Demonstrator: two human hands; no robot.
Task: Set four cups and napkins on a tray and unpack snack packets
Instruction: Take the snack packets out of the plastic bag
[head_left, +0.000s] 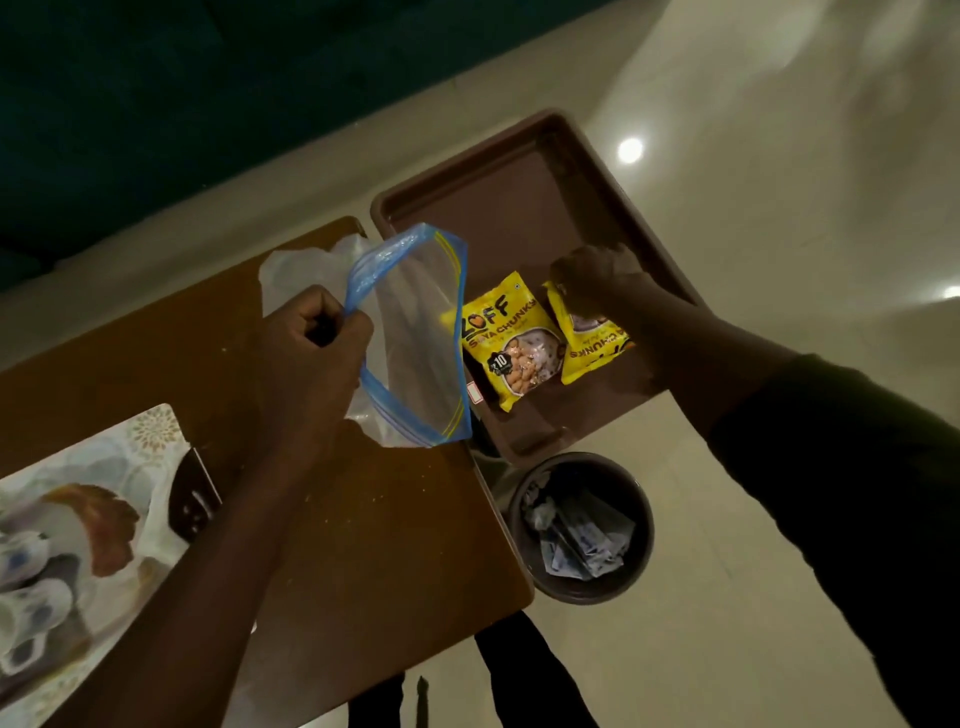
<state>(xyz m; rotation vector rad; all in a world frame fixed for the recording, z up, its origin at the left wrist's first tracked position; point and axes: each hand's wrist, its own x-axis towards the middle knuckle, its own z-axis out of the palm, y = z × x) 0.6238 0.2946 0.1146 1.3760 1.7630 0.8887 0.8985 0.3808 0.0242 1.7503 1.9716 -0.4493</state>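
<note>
My left hand (311, 358) grips the blue rim of a clear zip bag (415, 332), holding it open above the brown table's right side. A brown rectangular tray (498, 197) lies to the right of the table. Two yellow snack packets lie side by side in it: one (511, 343) flat by itself, the other (589, 340) under my right hand (597, 280), whose fingers pinch its far edge. A patterned tray (104, 457) at the left edge carries several cups (31, 603) and a brown napkin (111, 525).
A brown wooden table (363, 519) fills the lower left. White crumpled plastic (306, 270) lies behind the zip bag. A round bin (582, 527) with paper waste stands on the pale tiled floor under the brown tray. A dark small object (195, 499) rests by the patterned tray.
</note>
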